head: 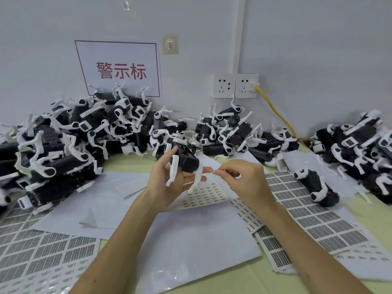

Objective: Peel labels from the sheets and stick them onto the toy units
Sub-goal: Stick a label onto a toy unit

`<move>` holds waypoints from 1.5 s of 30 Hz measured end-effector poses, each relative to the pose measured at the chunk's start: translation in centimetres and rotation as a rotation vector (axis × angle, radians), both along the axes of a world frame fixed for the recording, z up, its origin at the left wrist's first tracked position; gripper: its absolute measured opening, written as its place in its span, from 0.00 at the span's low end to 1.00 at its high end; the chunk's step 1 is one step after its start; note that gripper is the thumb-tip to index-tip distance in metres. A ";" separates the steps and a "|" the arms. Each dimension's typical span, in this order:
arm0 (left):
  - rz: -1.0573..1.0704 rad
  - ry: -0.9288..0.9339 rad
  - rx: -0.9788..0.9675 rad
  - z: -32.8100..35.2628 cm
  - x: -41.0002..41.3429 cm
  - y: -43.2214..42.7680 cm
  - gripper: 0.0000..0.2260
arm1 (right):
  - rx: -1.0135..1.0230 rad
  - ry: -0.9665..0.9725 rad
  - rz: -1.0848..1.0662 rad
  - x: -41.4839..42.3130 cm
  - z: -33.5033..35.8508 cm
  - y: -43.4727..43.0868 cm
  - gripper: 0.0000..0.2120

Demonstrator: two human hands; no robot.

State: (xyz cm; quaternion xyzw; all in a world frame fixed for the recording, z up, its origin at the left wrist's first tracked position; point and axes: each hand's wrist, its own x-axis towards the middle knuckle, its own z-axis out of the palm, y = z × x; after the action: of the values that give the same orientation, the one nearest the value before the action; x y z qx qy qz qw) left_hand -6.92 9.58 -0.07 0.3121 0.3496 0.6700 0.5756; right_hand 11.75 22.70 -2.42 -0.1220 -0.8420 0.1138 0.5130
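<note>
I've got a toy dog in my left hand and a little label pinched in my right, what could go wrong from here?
1. The label is tiny and pinched by the right hand at its fingertips, so it may stick to skin or fold over.
2. The left hand holds the toy unit in the air with its white legs dangling. It could turn under pressure, and the label might land crooked.

Toy unit [187, 161]: reads as hard plastic; black body matt, white legs smooth with faint sheen. Label sheets [314, 211]: thin paper, matt, printed grey. Label [211, 171]: paper, too small to judge finish. Blank sheets [197, 247]: smooth, slightly glossy, creased. Tabletop [254, 279]: pale green, matt. Sockets [224, 85]: glossy white plastic.
</note>
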 end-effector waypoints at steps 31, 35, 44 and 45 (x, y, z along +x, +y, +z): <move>0.080 0.164 -0.067 -0.3 0.3 0.5 0.27 | 0.120 -0.050 -0.002 -0.2 0.1 -1.0 0.05; 0.064 0.179 -0.064 -0.1 0.3 0.4 0.25 | 0.107 -0.061 -0.008 -0.3 0.0 -1.1 0.07; 0.257 0.267 -0.096 -0.2 1.1 0.5 0.26 | -0.443 0.052 0.157 -0.6 0.9 -3.0 0.20; 0.253 0.266 -0.097 -0.2 1.3 0.5 0.25 | -0.517 0.014 0.192 -0.6 1.0 -3.2 0.27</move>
State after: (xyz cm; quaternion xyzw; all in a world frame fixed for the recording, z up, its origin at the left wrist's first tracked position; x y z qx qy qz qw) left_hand -5.59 10.11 -0.29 0.3234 0.4912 0.6720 0.4500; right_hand 11.15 19.47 -1.43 -0.1678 -0.7891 0.3741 0.4574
